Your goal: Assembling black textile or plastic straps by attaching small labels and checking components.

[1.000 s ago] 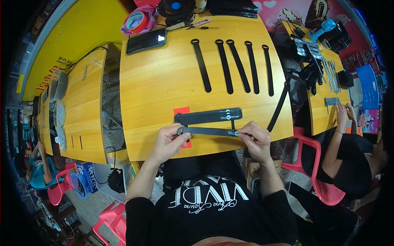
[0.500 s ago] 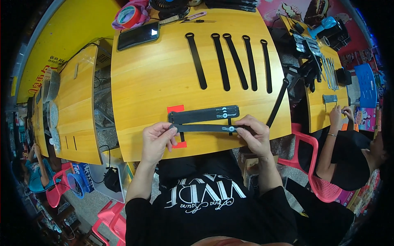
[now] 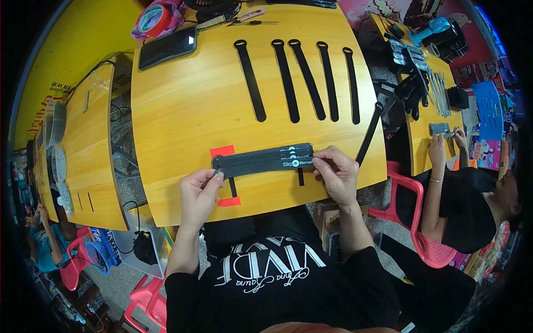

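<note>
In front of me lies a layered row of flat black straps (image 3: 261, 155) with white printing at the right end. The nearest black strap (image 3: 255, 169) is stretched flat along the row's near edge. Its left end is pinched between thumb and finger of my left hand (image 3: 199, 191). My right hand (image 3: 340, 176) is closed at the right end, beside the printing; its fingertips partly cover that end. Two thin black strips stick out from under the row, one on the left (image 3: 233, 188) and one on the right (image 3: 301, 177).
Red tape pieces (image 3: 222, 151) mark the table (image 3: 183, 122). Several ring-ended black straps (image 3: 285, 80) lie farther off; another strap (image 3: 370, 130) sits at the right edge. A phone (image 3: 167, 48) and tape roll (image 3: 155, 21) are far left. A co-worker (image 3: 466, 200) sits at right.
The strap between my hands has moved away from me, from apart and slanted below the row to flush along it. The whole view has shifted slightly.
</note>
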Motion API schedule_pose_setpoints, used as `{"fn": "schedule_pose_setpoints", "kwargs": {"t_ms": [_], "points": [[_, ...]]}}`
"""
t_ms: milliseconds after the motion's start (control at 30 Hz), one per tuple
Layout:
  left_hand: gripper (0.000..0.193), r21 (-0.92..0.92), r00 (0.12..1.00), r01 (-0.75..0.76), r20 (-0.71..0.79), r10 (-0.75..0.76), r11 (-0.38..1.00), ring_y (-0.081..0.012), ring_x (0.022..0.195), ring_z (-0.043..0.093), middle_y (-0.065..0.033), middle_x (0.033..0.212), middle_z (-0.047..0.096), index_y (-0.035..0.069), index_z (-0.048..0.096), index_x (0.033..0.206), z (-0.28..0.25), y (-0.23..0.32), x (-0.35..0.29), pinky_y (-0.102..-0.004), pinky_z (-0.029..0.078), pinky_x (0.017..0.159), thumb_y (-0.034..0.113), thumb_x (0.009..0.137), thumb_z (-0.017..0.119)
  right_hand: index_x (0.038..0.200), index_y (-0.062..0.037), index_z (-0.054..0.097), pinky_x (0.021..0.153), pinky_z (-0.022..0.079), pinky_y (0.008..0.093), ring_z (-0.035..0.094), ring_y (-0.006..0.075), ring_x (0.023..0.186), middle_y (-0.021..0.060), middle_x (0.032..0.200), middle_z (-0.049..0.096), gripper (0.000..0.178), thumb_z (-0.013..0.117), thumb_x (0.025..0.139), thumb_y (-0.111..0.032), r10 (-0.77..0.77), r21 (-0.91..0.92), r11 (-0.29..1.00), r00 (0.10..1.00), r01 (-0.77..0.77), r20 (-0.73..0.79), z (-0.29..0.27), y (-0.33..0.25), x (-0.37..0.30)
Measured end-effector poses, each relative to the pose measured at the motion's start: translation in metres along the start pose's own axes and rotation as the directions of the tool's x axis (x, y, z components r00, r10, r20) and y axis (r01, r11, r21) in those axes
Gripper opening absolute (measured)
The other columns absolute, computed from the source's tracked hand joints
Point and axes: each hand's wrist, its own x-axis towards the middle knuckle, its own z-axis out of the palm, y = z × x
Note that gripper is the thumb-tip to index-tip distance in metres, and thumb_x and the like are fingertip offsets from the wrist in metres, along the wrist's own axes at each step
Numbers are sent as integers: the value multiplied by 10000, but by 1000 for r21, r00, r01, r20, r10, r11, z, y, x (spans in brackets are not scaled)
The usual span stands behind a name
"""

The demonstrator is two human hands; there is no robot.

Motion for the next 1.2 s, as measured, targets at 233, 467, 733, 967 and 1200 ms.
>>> {"fn": "schedule_pose_setpoints", "kwargs": {"t_ms": [233,467,733,967,1200], "points": [[101,-2,999,42,-5,-42,999,-45,514,529,-50,707,661,-33,690,875,-2,1,2,-198,421,448,61,908,671,911,35,674,560,471,172,610,69,612,30,769,620,95,613,858,84,-52,-154,987,998,54,19,-4,13,2],[91,-38,997,73,15,-72,997,-42,509,524,-56,705,665,-34,694,876,-4,2,3,-198,423,446,46,907,663,809,10,606,502,390,186,541,39,583,20,708,591,99,657,801,95,-65,-199,979,995,48,-81,5,8,3],[88,-41,996,86,-3,-86,995,-43,504,521,-60,698,662,-35,692,855,-4,1,4,-198,419,444,29,905,657,788,-4,594,507,356,180,468,17,562,-9,708,571,126,680,780,88,-63,-253,967,994,38,-90,8,3,5],[85,-28,996,88,-4,-88,996,-43,499,518,-59,704,664,-34,693,855,-3,2,4,-198,416,443,26,903,656,767,-6,597,505,350,181,455,15,563,-13,687,562,126,688,772,81,-70,-275,961,991,36,-113,10,0,6],[90,-23,995,96,-7,-97,995,-44,499,521,-57,702,664,-32,694,853,-2,4,3,-196,415,442,35,902,661,757,0,588,501,358,184,469,18,558,-7,673,557,121,676,776,82,-66,-322,946,991,26,-114,11,-1,7]]}}
